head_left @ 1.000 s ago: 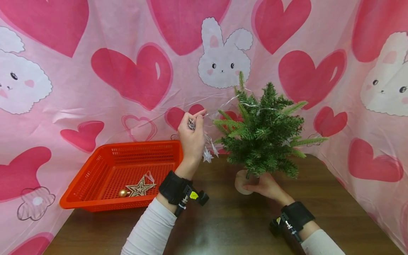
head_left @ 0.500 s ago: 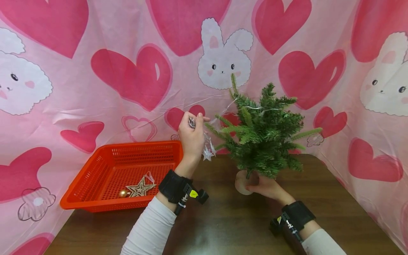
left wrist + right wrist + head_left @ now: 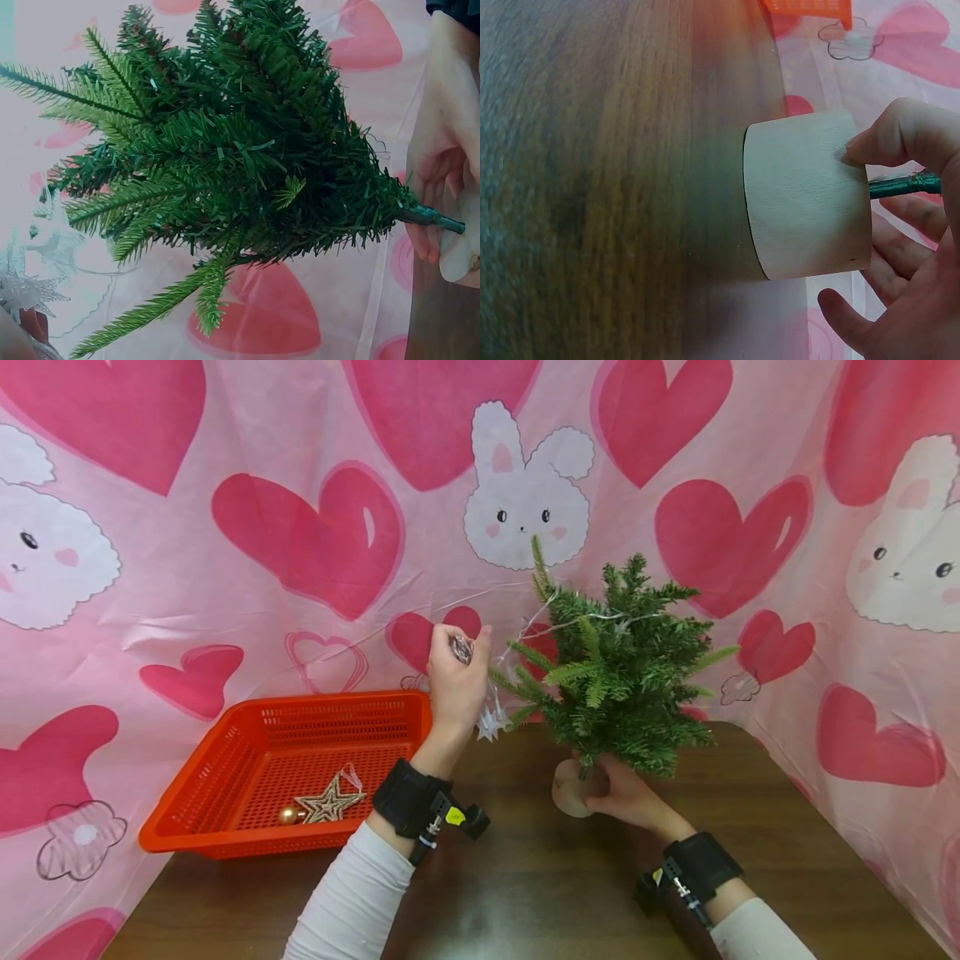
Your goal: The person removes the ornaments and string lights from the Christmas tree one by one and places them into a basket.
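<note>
A small artificial Christmas tree (image 3: 622,685) stands right of centre, leaning slightly left, on a round wooden base (image 3: 806,199). My right hand (image 3: 633,797) grips this base from the right, with its thumb at the top edge in the right wrist view and other fingers behind the green trunk (image 3: 904,184). Left of the tree, my raised left hand (image 3: 456,689) holds a bunched string of star lights, fingers curled round it. Clear plastic stars (image 3: 491,724) dangle below that hand, also at the left wrist view's lower left. A thin wire (image 3: 585,620) runs from the hand to the upper branches.
On the left of the brown table (image 3: 517,893) is an orange-red plastic basket (image 3: 187,843). A glittery gold star ornament (image 3: 330,808) and a small gold ball (image 3: 288,814) lie in it. A pink cloth with hearts and rabbits (image 3: 525,518) hangs behind and at the sides.
The tree has turned on its base, its light green branches swinging leftward and toward the front. My left hand has shifted slightly right. My right hand keeps its hold on the base.
</note>
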Demonstrator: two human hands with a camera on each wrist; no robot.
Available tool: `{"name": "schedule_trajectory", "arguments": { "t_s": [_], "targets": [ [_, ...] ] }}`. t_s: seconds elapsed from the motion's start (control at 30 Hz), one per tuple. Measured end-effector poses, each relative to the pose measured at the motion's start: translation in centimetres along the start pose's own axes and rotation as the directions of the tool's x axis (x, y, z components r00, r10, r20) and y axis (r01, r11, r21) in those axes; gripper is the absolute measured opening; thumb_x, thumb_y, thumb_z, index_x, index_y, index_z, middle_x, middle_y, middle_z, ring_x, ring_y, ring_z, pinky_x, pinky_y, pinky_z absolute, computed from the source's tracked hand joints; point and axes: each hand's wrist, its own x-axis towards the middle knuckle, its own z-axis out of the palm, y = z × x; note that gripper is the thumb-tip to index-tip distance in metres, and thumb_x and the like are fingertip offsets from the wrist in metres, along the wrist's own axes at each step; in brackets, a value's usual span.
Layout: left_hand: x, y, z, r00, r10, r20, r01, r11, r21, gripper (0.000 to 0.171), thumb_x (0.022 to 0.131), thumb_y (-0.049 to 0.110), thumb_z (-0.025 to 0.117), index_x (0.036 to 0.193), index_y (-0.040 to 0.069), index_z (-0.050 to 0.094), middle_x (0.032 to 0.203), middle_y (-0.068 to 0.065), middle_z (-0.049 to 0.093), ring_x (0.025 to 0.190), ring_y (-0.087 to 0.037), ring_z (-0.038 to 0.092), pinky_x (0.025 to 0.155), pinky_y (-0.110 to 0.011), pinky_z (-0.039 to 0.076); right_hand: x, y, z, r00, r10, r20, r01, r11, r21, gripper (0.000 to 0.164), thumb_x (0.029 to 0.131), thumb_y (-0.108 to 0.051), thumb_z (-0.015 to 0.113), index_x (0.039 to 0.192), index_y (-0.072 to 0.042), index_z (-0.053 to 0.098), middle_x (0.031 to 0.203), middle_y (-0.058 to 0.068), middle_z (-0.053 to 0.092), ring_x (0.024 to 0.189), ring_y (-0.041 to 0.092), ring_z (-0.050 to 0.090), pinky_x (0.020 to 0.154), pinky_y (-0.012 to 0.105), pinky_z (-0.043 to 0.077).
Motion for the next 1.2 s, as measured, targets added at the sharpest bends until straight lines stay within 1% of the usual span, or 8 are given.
{"name": "schedule_trajectory", "arguments": {
  "t_s": [0.1,0.27,0.37,0.57,0.7,0.83,1.0,1.2],
  "targets": [
    [-0.1,0.0,-0.1,0.999,0.018,0.027,-0.018,1.0,0.014,0.036,0.09,0.032,0.071,0.101,0.005,0.05,0.075,0.0,0.049,0.065,-0.013,0.049,0.056,-0.024,0.041,0.0,0.1,0.2,1.0,-0.018,-0.016,0.018,1.0,-0.007,0.058,0.08,-0.017,0.077,0.124,0.008,0.051,0.116,0.022,0.058,0.105,0.034,0.057,0.084,0.046,0.048],
    [-0.4,0.1,-0.3,0.99,0.066,0.123,-0.082,0.989,0.124,0.039,0.084,0.046,0.075,0.106,0.014,0.067,0.058,0.0,0.04,0.05,-0.017,0.038,0.047,-0.027,0.03,0.1,0.1,0.2,0.999,-0.037,-0.015,0.037,0.999,0.015,0.048,0.08,-0.021,0.079,0.115,0.002,0.055,0.107,0.014,0.059,0.097,0.026,0.057,0.079,0.038,0.047],
    [-0.6,0.3,-0.3,0.982,0.072,0.173,-0.109,0.971,0.213,0.038,0.08,0.047,0.079,0.105,0.019,0.072,0.053,0.0,0.038,0.047,-0.019,0.036,0.045,-0.027,0.025,0.1,-0.1,0.3,0.999,-0.034,-0.016,0.035,0.999,0.034,0.054,0.082,-0.025,0.08,0.122,0.0,0.054,0.113,0.015,0.06,0.104,0.03,0.059,0.083,0.042,0.048],
    [-0.6,0.6,-0.3,0.977,0.053,0.208,-0.114,0.95,0.292,0.028,0.081,0.037,0.08,0.1,0.017,0.077,0.05,0.0,0.039,0.042,-0.016,0.035,0.041,-0.025,0.023,0.1,-0.2,0.8,0.997,-0.058,-0.054,0.06,0.997,0.039,0.065,0.08,-0.028,0.082,0.132,-0.004,0.051,0.124,0.013,0.059,0.116,0.031,0.056,0.092,0.043,0.047],
    [-0.7,0.7,-0.2,0.977,0.055,0.207,-0.119,0.944,0.309,0.019,0.084,0.033,0.076,0.093,0.017,0.077,0.056,0.0,0.057,0.045,-0.014,0.045,0.041,-0.025,0.031,0.3,0.0,1.2,0.994,-0.078,-0.078,0.083,0.995,0.063,0.068,0.08,-0.027,0.082,0.137,-0.008,0.051,0.132,0.012,0.057,0.124,0.03,0.053,0.099,0.046,0.044],
    [-0.7,0.7,-0.1,0.978,0.07,0.197,-0.129,0.943,0.305,0.016,0.085,0.03,0.073,0.09,0.016,0.077,0.078,0.0,0.074,0.06,-0.013,0.06,0.05,-0.026,0.047,0.2,0.1,1.3,0.995,-0.049,-0.086,0.053,0.997,0.052,0.067,0.081,-0.029,0.081,0.135,-0.005,0.05,0.127,0.016,0.058,0.118,0.034,0.056,0.094,0.048,0.046],
    [-0.7,0.8,0.0,0.979,0.13,0.157,-0.171,0.945,0.279,0.014,0.086,0.024,0.069,0.093,0.014,0.075,0.091,-0.004,0.073,0.073,-0.016,0.065,0.059,-0.028,0.055,0.1,0.0,1.2,0.996,0.009,-0.09,-0.007,1.0,0.028,0.071,0.081,-0.033,0.081,0.134,0.001,0.049,0.126,0.022,0.058,0.118,0.04,0.055,0.093,0.051,0.046],
    [-0.6,0.9,0.0,0.969,0.234,0.085,-0.246,0.947,0.206,0.011,0.086,0.019,0.066,0.089,0.01,0.072,0.083,-0.006,0.069,0.068,-0.016,0.061,0.055,-0.028,0.051,0.2,-0.1,1.2,0.995,0.005,-0.097,-0.005,1.0,0.0,0.07,0.081,-0.033,0.081,0.135,-0.001,0.05,0.13,0.023,0.057,0.123,0.042,0.054,0.097,0.055,0.044]
  ]
}}
